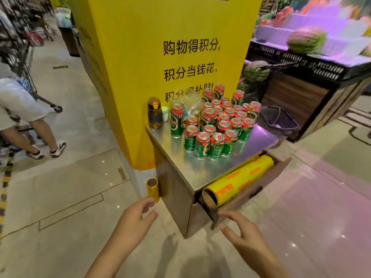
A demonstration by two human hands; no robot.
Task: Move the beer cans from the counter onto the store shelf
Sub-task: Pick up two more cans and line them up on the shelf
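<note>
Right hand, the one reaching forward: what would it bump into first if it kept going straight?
Probably the large yellow roll of plastic film in the open drawer under the steel counter; the open right hand points up toward its near end, though depth is uncertain.

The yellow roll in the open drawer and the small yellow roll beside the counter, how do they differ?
The drawer roll is long and thick; the small roll is short and thin. The drawer roll lies on its side in the open drawer; the small roll stands upright by the left side of the counter. The drawer roll has orange markings; none show on the small roll. Both are yellow with an open brown core.
</note>
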